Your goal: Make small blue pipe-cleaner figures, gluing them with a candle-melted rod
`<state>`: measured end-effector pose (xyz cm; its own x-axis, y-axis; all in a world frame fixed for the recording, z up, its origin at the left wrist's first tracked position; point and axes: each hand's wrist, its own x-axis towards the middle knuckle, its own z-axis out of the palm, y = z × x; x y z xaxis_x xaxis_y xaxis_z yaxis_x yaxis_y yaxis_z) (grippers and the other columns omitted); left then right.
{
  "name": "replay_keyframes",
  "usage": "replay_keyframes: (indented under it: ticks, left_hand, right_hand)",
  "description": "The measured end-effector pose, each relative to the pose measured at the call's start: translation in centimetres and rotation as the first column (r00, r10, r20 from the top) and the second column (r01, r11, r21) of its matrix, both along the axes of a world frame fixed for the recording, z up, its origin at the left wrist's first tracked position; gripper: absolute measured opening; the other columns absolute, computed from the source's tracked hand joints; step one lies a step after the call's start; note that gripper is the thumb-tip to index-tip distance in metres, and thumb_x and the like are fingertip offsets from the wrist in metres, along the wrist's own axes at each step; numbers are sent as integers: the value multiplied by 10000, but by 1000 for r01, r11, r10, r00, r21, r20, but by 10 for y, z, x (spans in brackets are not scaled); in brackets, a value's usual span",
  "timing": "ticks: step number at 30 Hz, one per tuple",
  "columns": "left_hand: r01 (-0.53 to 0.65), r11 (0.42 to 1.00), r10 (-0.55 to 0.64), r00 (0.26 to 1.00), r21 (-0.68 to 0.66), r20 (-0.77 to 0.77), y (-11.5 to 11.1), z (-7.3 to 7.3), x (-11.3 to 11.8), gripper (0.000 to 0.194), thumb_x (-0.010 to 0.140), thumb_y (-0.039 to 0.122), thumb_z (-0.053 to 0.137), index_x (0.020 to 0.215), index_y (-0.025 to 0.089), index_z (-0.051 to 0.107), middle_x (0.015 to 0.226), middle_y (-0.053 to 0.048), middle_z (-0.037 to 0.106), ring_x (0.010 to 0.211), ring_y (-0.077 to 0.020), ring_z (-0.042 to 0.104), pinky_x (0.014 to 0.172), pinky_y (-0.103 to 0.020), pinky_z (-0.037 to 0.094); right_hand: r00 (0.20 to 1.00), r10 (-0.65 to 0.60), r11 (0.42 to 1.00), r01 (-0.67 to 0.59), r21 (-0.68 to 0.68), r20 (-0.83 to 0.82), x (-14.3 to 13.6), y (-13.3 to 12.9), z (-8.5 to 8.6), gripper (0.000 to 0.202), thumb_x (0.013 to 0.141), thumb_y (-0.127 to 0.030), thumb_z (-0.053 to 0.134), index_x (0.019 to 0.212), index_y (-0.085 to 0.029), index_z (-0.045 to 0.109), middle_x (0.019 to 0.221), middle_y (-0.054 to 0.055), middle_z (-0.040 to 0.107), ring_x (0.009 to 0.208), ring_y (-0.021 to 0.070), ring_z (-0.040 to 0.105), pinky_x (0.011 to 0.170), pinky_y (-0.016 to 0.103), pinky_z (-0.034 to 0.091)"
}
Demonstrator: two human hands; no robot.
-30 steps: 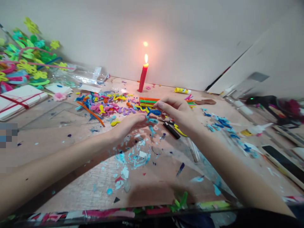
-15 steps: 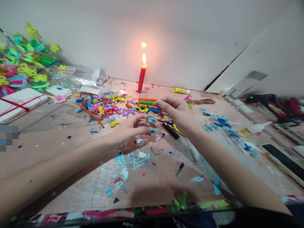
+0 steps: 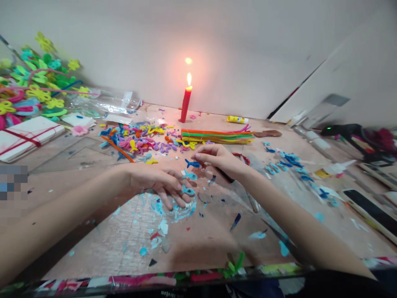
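Observation:
My left hand reaches in from the left, palm down. Two light blue fish-shaped pieces, one above the other, are held at its fingers: an upper fish and a lower fish. Its other fingers spread low over blue-smeared scraps. My right hand is just to the right, with thumb and index finger pinched on a dark blue fish-shaped piece. Partly hidden behind the right hand are a red loop-shaped handle and a black bar-like thing.
A lit red candle stands at the back. Before it lie a pipe cleaner bundle and a pile of small twisted pieces. Blue fish shapes lie to the right, near a glue bottle and phone. Yellow glue stick behind.
My left hand has turned palm down and lowered slightly, its light blue fish shifting left and down. My right hand has moved down and left with the dark blue fish, uncovering the pipe cleaner bundle.

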<state>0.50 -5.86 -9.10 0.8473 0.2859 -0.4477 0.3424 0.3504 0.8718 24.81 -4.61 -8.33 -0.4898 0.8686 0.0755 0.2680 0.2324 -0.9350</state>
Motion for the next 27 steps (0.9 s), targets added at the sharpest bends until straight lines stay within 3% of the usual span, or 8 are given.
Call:
replay_keyframes:
  ticks: [5,11,14,16,18,20,23,27]
  left_hand:
    - [199,980,-197,972,3,-127,9,8,-9,301,851,434,658,1084,250,705,1032,-82,783,858,-223,753,555,-240,561]
    - [331,924,-286,931,190,-229,19,27,-13,305,885,456,589,995,212,734,900,-70,778,751,-184,717,535,-222,492]
    - [128,873,-49,983,471,-177,26,25,-11,279,886,432,598,850,174,698,745,-26,706,639,-131,626,560,-218,451]
    - [-111,724,192,980,681,-45,28,16,-7,280,892,411,593,785,162,659,737,-17,652,656,-118,580,604,-224,441]
    - [-299,591,372,925,749,76,28,4,-1,256,902,398,581,856,155,648,860,-45,656,751,-136,595,651,-239,454]
    - [-406,636,449,886,656,114,25,-7,5,282,911,428,572,1004,166,615,950,-63,658,760,-140,616,614,-240,455]
    - [-416,700,440,891,580,108,19,-16,15,325,912,464,577,1046,168,591,944,-63,660,651,-109,594,515,-218,402]
    - [-417,747,381,907,519,180,13,-18,21,355,899,447,618,1085,147,584,1050,-104,704,850,-166,689,692,-265,516]
  right_hand:
    - [999,20,975,-25,-220,-28,-3,-2,-13,298,835,-462,701,894,-170,707,744,-2,678,574,71,588,505,191,453]
    - [998,52,976,-46,-212,21,-3,-1,-16,309,850,-468,685,934,-171,702,730,13,687,572,79,609,471,178,435]
    - [997,72,977,-67,-204,18,-3,0,-17,290,870,-453,664,965,-183,714,760,11,692,538,61,560,483,189,436]
    - [997,71,980,-68,-186,10,-3,1,-18,285,874,-447,662,977,-189,723,767,11,688,543,63,553,484,197,428]
    - [998,62,987,-61,-150,2,-4,1,-17,274,868,-434,673,970,-186,731,777,16,684,571,72,571,502,204,438]
    - [998,54,991,-55,-119,-13,-4,0,-17,263,863,-420,680,956,-179,732,803,22,688,608,81,596,537,210,462]
    - [998,59,995,-60,-76,-14,-5,0,-15,264,859,-421,679,947,-177,726,847,25,699,638,87,607,580,220,484]
    - [999,32,999,-32,17,11,-7,-2,-12,273,854,-443,676,913,-182,729,878,32,711,722,109,623,646,239,494]
